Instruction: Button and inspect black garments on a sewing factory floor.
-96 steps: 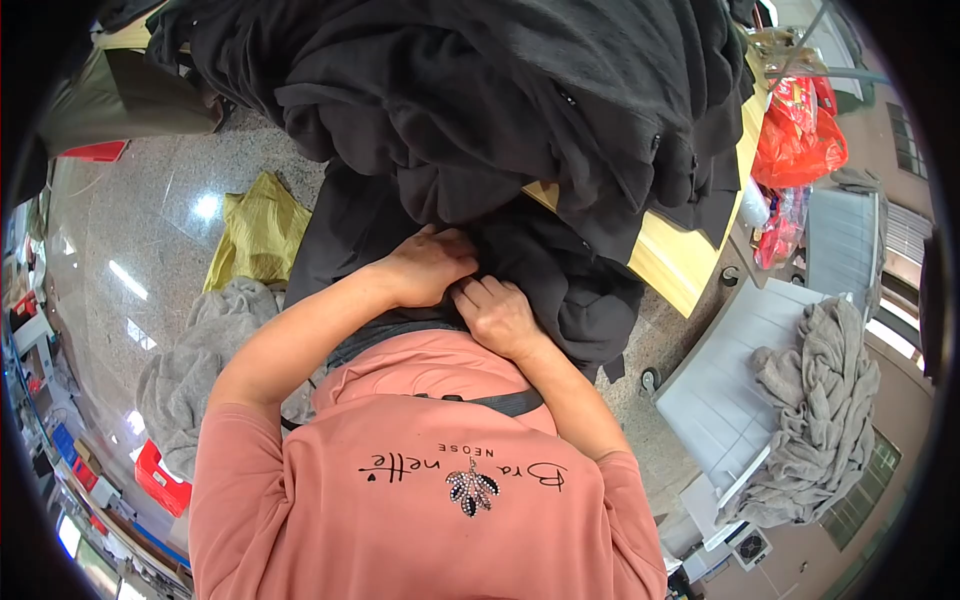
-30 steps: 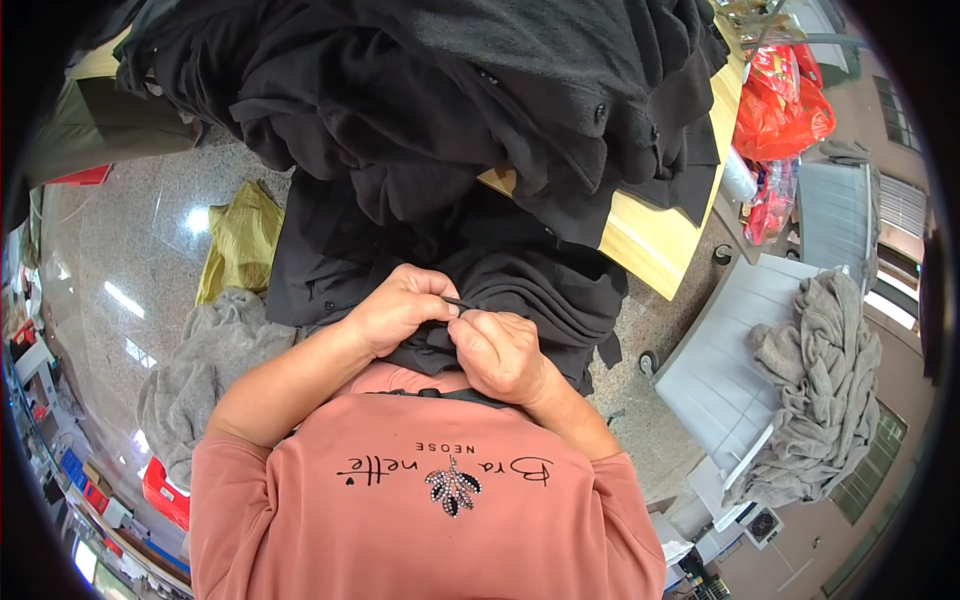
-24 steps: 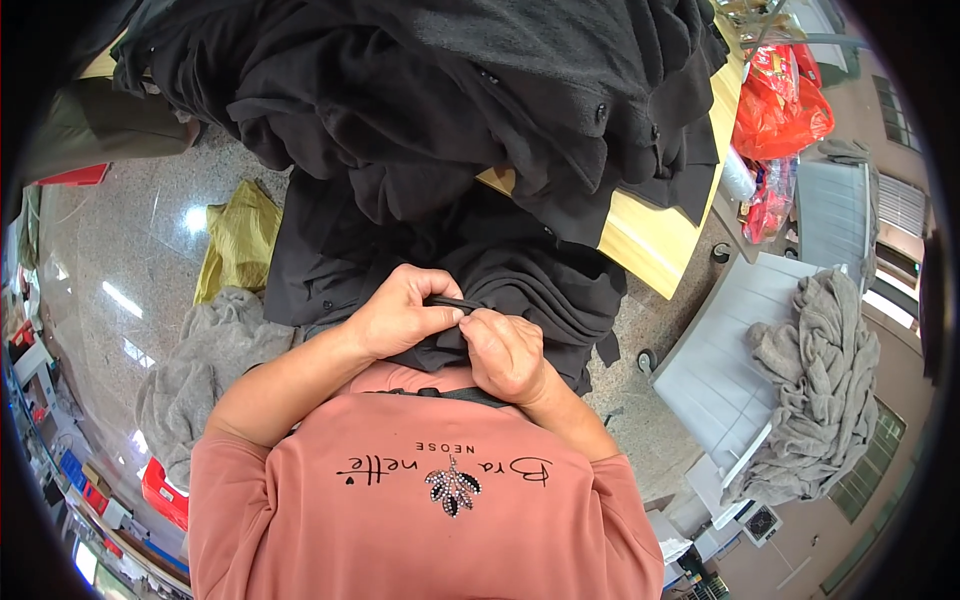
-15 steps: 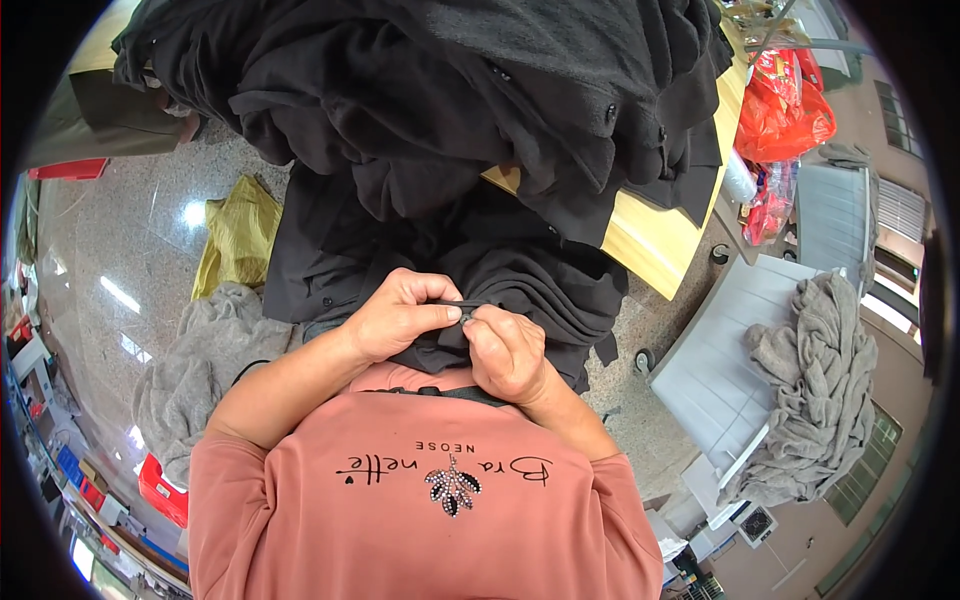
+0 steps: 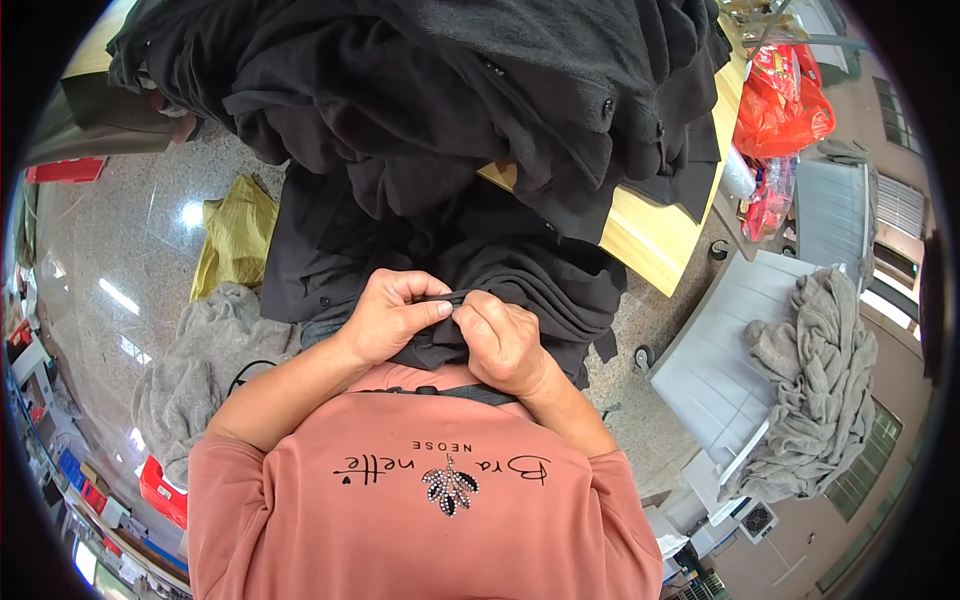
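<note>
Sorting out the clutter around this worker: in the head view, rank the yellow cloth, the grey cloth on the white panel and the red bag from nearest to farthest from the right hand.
From the right hand:
1. Yellow cloth, on the floor to the left.
2. Grey cloth, draped on the white panel to the right.
3. Red bag, upper right by the table edge.

wearer: short-sleeved t-shirt [image 5: 430,520], salmon pink, loose fit. dark script lettering across the chest, with a small leaf-shaped motif [image 5: 450,488] of dark and pale beads below it. sleeves end above the elbows; forearms bare. narrow dark band [image 5: 450,393] crosses at the shirt's far edge. left hand [image 5: 390,320] and right hand [image 5: 500,340] bare, no rings or watch visible.
</note>
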